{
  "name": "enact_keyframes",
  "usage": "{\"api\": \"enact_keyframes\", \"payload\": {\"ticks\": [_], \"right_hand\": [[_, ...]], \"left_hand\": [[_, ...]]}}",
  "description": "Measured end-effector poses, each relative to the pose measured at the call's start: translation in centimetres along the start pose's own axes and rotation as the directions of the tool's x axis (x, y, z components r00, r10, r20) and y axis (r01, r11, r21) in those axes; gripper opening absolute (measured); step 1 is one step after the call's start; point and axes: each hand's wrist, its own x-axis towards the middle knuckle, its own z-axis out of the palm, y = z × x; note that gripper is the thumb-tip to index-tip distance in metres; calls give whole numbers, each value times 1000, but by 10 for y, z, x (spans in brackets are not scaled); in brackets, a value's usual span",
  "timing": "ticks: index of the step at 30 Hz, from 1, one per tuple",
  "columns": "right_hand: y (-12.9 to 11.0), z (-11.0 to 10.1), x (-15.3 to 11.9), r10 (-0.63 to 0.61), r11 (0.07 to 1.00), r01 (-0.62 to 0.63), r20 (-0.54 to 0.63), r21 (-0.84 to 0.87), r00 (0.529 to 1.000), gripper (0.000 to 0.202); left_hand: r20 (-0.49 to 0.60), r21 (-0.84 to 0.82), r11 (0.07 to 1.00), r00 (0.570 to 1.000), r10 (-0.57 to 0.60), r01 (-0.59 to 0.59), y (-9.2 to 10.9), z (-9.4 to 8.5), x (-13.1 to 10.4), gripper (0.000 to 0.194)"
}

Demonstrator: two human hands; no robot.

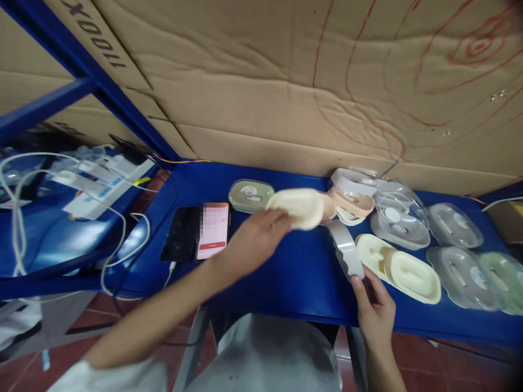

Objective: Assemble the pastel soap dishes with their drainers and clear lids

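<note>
Slightly blurred, my left hand (pixel 261 237) is closed on the near end of a cream soap dish (pixel 302 208), a shallow rounded oval held above the table. My right hand (pixel 373 305) pinches the lower end of a light grey curved piece (pixel 346 249) with a wavy edge, tilted up on its side. Just right of that piece lie two overlapping cream soap dish parts (pixel 412 276). Beyond my left hand sits a green lidded soap dish (pixel 251 196) with a round label. Peach parts (pixel 353 202) and a white ring-like part (pixel 354 181) are piled behind the grey piece.
Clear-lidded grey soap dishes (pixel 468 277) and a green one (pixel 504 280) stand on the right of the blue table (pixel 269 283). Two phones (pixel 212 234) lie at left, beside white cables (pixel 122 239) and a power strip (pixel 93 190). Cardboard (pixel 245 81) walls the back.
</note>
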Motion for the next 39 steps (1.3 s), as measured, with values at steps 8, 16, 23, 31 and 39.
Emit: {"api": "enact_keyframes", "payload": {"ticks": [8, 16, 23, 31, 39], "right_hand": [[-26, 11, 8, -428, 873, 482, 359, -74, 830, 35], [-45, 35, -6, -576, 630, 768, 592, -118, 564, 39], [-43, 44, -16, -557, 594, 789, 628, -157, 544, 46], [-43, 39, -18, -551, 556, 803, 629, -213, 548, 44], [-6, -33, 21, -481, 694, 570, 305, -441, 822, 53]], "left_hand": [[127, -14, 996, 988, 84, -83, 73, 34, -95, 44], [2, 78, 997, 1000, -6, 5, 39, 36, -107, 46], [58, -28, 999, 998, 35, -34, 24, 28, -101, 36], [57, 179, 949, 960, -274, 261, -61, 5, -41, 35], [149, 39, 979, 967, -206, 202, -50, 12, -23, 51]]}}
